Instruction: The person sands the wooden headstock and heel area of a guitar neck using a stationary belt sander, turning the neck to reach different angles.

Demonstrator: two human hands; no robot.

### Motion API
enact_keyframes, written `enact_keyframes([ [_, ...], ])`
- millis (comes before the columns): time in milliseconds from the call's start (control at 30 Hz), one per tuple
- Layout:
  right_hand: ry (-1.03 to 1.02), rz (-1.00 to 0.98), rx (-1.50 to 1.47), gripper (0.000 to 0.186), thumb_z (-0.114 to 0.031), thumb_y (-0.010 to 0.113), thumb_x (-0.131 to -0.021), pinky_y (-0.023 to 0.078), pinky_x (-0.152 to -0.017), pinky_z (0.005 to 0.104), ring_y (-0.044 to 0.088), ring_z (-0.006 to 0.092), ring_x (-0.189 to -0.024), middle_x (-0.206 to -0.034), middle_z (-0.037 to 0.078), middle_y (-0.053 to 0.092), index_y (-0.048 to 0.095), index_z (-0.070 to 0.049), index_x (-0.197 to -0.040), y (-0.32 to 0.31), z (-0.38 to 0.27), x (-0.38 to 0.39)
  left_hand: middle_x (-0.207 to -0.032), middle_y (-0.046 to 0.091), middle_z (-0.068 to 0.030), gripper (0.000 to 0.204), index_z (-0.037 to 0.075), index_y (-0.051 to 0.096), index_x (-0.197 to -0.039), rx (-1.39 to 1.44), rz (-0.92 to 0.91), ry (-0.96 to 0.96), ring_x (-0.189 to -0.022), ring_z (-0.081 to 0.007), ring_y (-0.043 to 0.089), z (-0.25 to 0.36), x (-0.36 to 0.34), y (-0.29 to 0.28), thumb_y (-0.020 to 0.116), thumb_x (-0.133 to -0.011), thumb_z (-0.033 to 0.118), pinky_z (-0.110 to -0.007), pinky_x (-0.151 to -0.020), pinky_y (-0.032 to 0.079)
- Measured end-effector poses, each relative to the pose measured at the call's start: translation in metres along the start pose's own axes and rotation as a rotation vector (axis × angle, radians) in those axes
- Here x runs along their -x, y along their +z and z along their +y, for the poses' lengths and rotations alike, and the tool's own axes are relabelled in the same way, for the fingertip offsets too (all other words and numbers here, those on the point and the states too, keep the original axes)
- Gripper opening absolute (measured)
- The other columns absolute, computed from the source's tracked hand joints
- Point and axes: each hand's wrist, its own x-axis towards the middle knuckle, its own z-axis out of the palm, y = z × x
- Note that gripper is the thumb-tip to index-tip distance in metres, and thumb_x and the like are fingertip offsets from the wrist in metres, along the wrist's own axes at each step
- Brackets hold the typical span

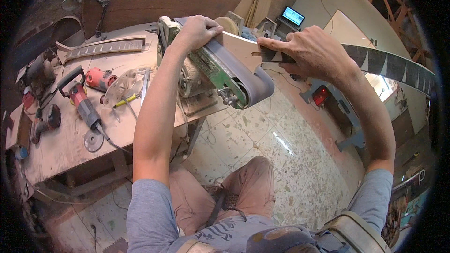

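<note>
Head view: the right hand (311,56) pinches a guitar neck (394,63), dark with pale, pointed inlays, while the left hand (196,32) curls over the edge of the smooth, curved wooden body (241,43), gripping or just resting, I can't tell from here. That body lies along the far side of a chipped green belt sander (213,69), by the dusty wooden desk (58,161).

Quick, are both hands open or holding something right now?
Left hand: curled at the pale guitar body; whether it grips can't be told.
Right hand: closed around the guitar neck.
</note>
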Motion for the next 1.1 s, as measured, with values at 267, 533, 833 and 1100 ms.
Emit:
enact_keyframes([
  [267,0.044,-0.108,0.0,0.079,-0.035,0.076,-0.081,0.055,-0.055,0.0277,0.065,0.0158,-0.061,-0.074,0.005,0.069,0.034,-0.041,-0.147,0.006,0.001,-0.008,-0.092,0.073,-0.017,0.03,0.005,0.074,-0.104,0.007,0.029,-0.047,-0.082,-0.0255,0.07,-0.006,-0.003,0.002,0.067,-0.089,0.029,-0.035,-0.077,0.054],
  [533,0.002,-0.01,-0.031,0.05,-0.029,0.062,-0.09,0.052,-0.046,0.0307,0.063,0.017,-0.052,-0.063,0.007,0.064,0.052,-0.031,-0.138,0.008,0.003,-0.005,-0.09,0.073,-0.0184,0.03,0.004,0.074,-0.103,0.01,0.031,-0.055,-0.08,-0.0256,0.071,-0.005,-0.005,0.002,0.068,-0.088,0.029,-0.035,-0.077,0.054],
  [833,-0.007,-0.01,-0.041,0.043,-0.042,0.06,-0.092,0.05,-0.046,0.0327,0.063,0.0193,-0.051,-0.058,0.007,0.062,0.056,-0.029,-0.133,0.002,0.0,-0.006,-0.088,0.073,-0.0173,0.028,0.005,0.075,-0.101,-0.039,0.022,-0.046,-0.078,-0.0251,0.071,0.0,-0.008,0.001,0.069,-0.087,0.028,-0.034,-0.076,0.054],
  [1100,0.006,-0.02,-0.023,0.044,-0.047,0.061,-0.091,0.048,-0.046,0.0341,0.063,0.0204,-0.051,-0.056,0.006,0.06,0.058,-0.026,-0.13,0.004,-0.003,-0.01,-0.08,0.073,-0.0141,0.034,0.004,0.076,-0.095,-0.153,-0.049,0.026,-0.075,-0.0228,0.07,-0.005,-0.017,-0.007,0.071,-0.085,0.036,-0.035,-0.074,0.054],
])
